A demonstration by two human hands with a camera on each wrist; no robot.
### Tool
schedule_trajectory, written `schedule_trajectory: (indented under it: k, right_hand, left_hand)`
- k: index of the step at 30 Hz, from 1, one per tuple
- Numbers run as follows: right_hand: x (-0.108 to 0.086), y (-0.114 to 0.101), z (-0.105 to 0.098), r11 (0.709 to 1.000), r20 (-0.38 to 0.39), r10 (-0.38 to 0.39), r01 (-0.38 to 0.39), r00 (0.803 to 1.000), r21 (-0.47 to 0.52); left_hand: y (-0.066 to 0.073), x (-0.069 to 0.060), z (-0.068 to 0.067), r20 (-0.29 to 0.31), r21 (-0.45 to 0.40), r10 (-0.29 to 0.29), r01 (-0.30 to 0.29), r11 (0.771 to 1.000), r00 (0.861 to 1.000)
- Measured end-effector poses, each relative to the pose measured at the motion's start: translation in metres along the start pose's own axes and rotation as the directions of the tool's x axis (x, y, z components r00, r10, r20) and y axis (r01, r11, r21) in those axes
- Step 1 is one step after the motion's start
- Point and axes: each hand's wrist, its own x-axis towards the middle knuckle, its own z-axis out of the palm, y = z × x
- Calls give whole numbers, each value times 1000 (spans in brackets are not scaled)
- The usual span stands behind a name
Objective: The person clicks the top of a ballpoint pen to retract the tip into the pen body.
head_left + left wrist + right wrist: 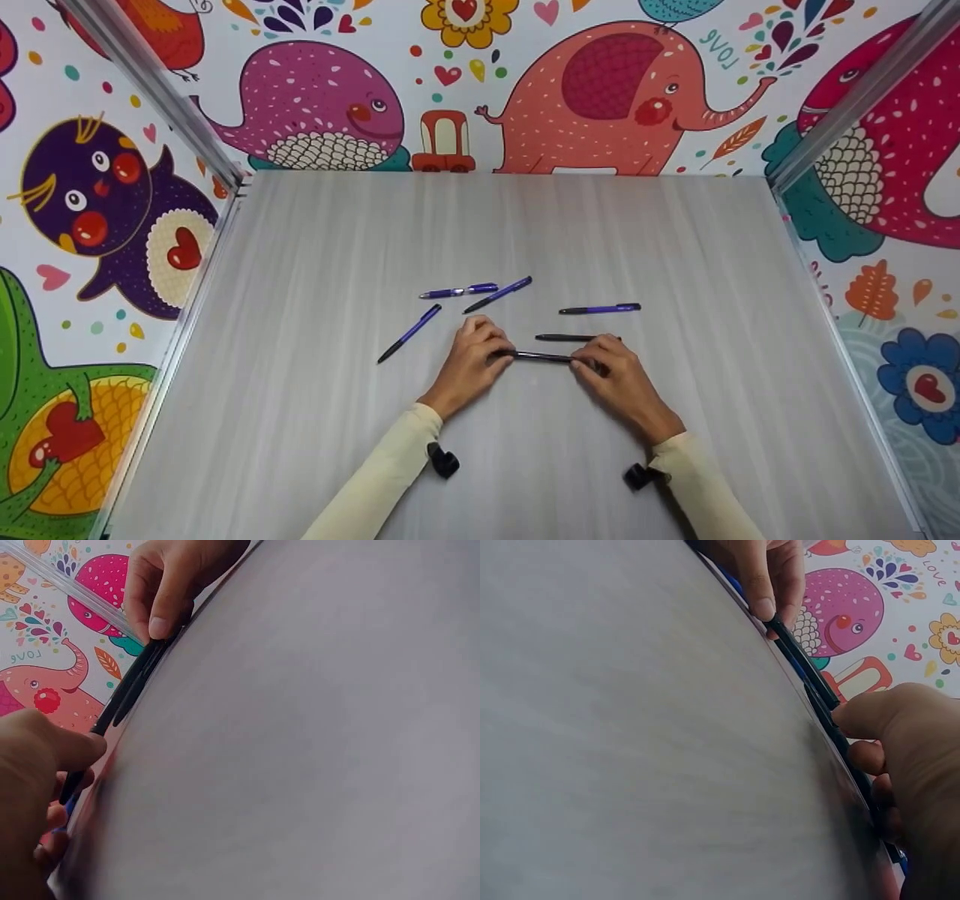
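Observation:
A black pen [544, 358] lies level between the two hands, one end at each. My left hand [471, 361] pinches its left end between thumb and fingers. At the other end, the thumb and fingertips of my right hand [619, 375] pinch it too. Just behind it, a second black pen [559, 337] has its right end partly covered by the right hand. In the left wrist view the held pen [112, 705] runs from one hand to the other. The right wrist view shows this pen [810, 667] close above the tabletop.
Behind the left hand lie a blue pen [410, 333], a blue pen with a silvery middle [450, 292] and another blue pen [504, 291]. One more blue pen [604, 308] lies beyond the right hand. Printed panels border the grey table [337, 240].

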Motion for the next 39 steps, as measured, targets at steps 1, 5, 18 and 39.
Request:
schedule_trajectory:
  k: [1, 5, 18, 39]
  right_hand:
    - [0, 0, 0, 1000, 5, 1, -1, 1000, -9]
    - [-2, -1, -1, 999, 16, 10, -10, 1000, -36]
    - [-5, -3, -1, 995, 15, -21, 22, 1000, -95]
    - [-4, -4, 0, 990, 33, -7, 12, 999, -143]
  left_hand:
    - [0, 0, 0, -2, 13, 1, -1, 1000, 1000]
    - [1, -1, 0, -5, 41, 5, -4, 999, 1000]
    - [-2, -2, 1, -31, 99, 74, -71, 993, 997]
    - [-3, -1, 1, -1, 110, 44, -44, 993, 999]
